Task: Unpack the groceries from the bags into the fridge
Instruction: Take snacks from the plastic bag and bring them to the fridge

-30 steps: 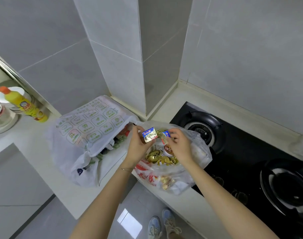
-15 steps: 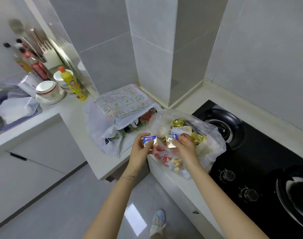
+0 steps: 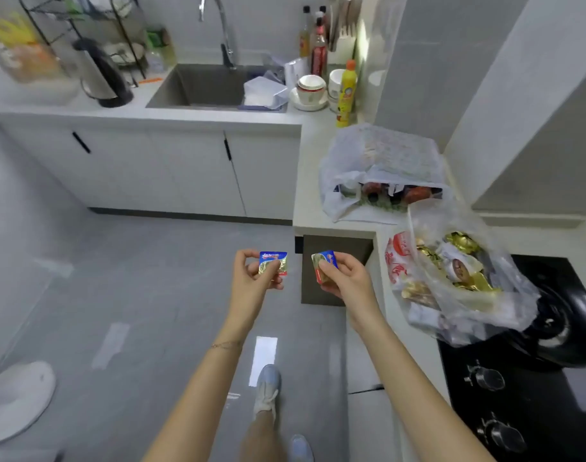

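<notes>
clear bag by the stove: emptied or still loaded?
Still loaded. The clear bag gapes open, and gold-foil packets show heaped inside through its mouth and wall. How much lies underneath them: cannot tell.

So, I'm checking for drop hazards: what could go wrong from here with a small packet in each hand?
The left hand and right hand only pinch the left packet and right packet over the floor; either might slip. The clear plastic bag lies open at the counter edge, partly on the stove; its gold-wrapped items could spill.
</notes>
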Demonstrator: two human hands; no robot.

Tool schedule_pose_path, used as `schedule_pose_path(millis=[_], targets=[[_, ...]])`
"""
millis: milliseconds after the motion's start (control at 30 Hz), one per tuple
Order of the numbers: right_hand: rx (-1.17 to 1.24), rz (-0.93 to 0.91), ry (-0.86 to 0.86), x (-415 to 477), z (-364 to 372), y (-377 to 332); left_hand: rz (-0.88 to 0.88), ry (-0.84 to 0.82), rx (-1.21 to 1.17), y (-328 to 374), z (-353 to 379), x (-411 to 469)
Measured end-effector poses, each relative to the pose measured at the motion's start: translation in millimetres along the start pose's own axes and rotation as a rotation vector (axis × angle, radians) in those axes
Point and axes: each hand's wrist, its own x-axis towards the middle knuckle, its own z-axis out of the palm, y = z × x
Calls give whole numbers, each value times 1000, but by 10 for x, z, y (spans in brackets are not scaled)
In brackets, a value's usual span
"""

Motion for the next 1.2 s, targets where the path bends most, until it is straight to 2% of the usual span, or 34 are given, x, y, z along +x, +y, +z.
schedule_pose_path(millis=[133,333,567,933,1200], targets=[[-176,-64,-211,-305,612,-33,76,175,-34,157,-626,-418],[-244,-115,-450,-924,1537,119,149,421,-91,267,-1592,-1112],[-353,-141,-705,-1809,2565,498,240,599,-68,389,-2683,-2100],[-313,-242,-896,-3563,4274,947,351,760,87,857,-4772,-3583],[-257,-383,-933,-4133,5049,855,414,798,90,1003,-5719,-3851]])
